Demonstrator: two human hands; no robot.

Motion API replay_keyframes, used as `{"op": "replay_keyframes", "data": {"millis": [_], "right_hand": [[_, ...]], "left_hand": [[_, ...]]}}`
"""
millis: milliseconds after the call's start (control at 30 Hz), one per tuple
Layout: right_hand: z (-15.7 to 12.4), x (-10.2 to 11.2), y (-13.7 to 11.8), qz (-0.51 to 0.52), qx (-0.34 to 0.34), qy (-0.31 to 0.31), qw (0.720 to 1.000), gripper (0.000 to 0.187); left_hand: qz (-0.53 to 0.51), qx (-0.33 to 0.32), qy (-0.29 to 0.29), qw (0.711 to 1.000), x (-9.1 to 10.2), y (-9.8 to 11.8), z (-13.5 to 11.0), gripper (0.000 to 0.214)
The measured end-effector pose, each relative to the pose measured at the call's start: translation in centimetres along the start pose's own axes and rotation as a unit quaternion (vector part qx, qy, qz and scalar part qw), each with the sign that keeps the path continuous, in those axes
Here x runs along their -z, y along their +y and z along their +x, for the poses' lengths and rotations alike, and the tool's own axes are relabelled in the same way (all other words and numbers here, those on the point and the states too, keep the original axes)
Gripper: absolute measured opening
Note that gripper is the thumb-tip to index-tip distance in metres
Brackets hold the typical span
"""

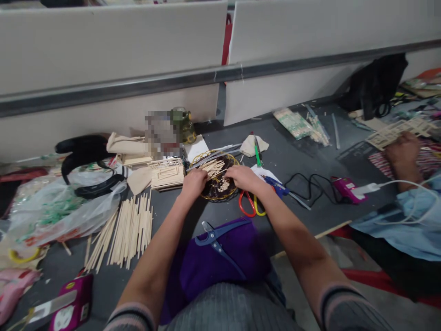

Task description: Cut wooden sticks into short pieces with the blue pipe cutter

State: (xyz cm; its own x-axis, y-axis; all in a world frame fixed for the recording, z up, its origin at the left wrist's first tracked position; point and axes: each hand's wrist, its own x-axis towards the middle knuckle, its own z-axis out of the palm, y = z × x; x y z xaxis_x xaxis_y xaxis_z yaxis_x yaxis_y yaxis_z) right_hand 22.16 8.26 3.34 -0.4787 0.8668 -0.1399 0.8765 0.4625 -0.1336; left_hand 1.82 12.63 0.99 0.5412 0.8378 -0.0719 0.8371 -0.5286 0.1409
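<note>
My left hand (pixel 195 182) is closed at the near left edge of a round yellow wire basket (pixel 220 199) with a dark inside. On the right side, my right hand (pixel 244 177) is pinched over the rim. A thin wooden stick (pixel 217 174) seems to run between the fingertips of both hands, though its ends are hidden. Longer wooden sticks (pixel 212 166) lie in the basket behind it, with small cut pieces (pixel 223 185) below. Blue cutting pliers (pixel 215 239) rest on the purple cloth (pixel 241 257) over my lap.
Left of the basket stand a stick-built model (pixel 167 174) and a spread of wooden sticks (pixel 132 225). Scissors (pixel 248 204), a blue glue gun (pixel 275 185) and a green cutter (pixel 257 154) lie to the right. Another person's hand (pixel 403 154) holds a wooden frame at far right.
</note>
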Motion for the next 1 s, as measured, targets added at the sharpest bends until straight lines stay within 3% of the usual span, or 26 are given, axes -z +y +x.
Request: {"op": "replay_keyframes", "data": {"millis": [133,333,800,1000], "right_hand": [[0.1,-0.3,0.0,-0.021,-0.034,0.006,0.999,0.033],[0.1,-0.1,0.0,-0.013,-0.018,-0.027,0.999,0.029],[0.6,-0.4,0.3,0.000,-0.024,-0.024,0.999,0.035],[0.9,-1.1,-0.3,0.010,0.002,-0.031,0.999,0.031]], "left_hand": [[0.001,-0.034,0.002,0.999,-0.2,0.4,-0.4,0.021],[0.003,-0.054,0.002,0.999,-0.9,0.7,-0.9,0.018],[-0.028,-0.021,0.039,0.999,-1.2,0.4,-0.6,0.018],[-0.058,-0.044,0.046,0.996,-0.7,0.4,-1.3,0.016]]}}
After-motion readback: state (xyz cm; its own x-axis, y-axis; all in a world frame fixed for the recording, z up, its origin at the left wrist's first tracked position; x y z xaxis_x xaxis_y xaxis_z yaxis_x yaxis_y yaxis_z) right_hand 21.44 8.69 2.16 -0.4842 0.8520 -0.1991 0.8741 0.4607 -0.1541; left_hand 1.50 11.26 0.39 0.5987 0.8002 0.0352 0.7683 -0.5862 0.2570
